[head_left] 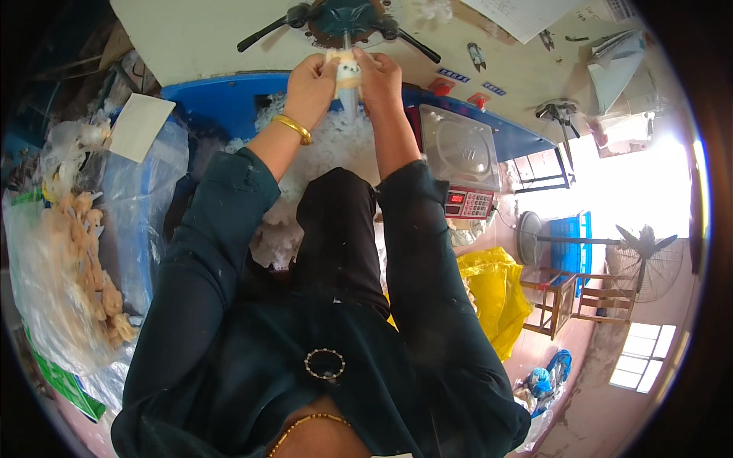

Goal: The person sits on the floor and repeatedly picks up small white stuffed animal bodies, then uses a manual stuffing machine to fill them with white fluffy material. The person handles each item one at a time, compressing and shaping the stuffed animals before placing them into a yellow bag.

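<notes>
Both my hands are raised in front of me around a small cream plush toy (348, 74) with dark eye dots. My left hand (309, 85), with a gold bangle on its wrist, grips the toy's left side. My right hand (379, 76) grips its right side. The toy sits against a thin metal tube coming out of a dark teal machine hub (345, 15) with black handles. Below the hands a heap of white fibre filling (324, 149) lies in a blue bin (221, 95).
A digital scale (460, 164) with a clear pan and red display stands to the right. A clear bag of tan plush toys (80, 259) lies at left, with a white card (139, 126) above it. Snips (476, 55) and papers lie on the pale board. A yellow bag (496, 294) and fans are at right.
</notes>
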Motion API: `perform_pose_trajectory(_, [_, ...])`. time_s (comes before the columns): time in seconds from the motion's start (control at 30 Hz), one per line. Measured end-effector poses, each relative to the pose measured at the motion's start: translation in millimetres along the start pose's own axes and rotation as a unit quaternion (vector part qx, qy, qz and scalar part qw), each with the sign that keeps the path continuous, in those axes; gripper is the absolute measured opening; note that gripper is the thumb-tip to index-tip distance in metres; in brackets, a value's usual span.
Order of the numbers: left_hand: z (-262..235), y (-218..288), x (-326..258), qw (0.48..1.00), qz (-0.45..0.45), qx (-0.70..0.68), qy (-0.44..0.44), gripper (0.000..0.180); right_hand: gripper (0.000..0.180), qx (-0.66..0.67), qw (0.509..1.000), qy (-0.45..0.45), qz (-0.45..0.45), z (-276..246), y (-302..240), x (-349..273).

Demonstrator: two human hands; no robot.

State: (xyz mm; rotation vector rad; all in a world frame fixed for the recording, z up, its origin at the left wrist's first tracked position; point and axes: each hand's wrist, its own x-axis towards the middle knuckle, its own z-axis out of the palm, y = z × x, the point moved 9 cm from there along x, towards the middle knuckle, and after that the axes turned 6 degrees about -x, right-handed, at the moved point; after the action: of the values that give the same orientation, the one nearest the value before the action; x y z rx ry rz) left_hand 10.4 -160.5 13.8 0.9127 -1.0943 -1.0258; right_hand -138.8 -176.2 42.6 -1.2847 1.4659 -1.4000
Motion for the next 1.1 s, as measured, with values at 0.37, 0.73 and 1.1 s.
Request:
perform_pose_trajectory(0.37, [31.9, 62.5, -85.8, 0.978, -0.023, 0.076, -0.194, 0.06, 0.018, -0.055, 0.988, -0.012, -0.146, -24.5, -19.0, -64.1])
perform_pose_trajectory(0.73, [13.0, 46.8, -92.0, 0.972, -0.031, 0.042, -0.229, 0.069, 0.042, 0.0, 0.991, 0.03, -0.13, -10.7, -14.8, -89.2])
perform_pose_trajectory(1.1, [56.0, 48.8, -97.4, 0.969, 0.012, 0.058, -0.241, 0.066, 0.059, 0.037, 0.996, -0.081, -0.031, -40.1, 3.9, -75.7])
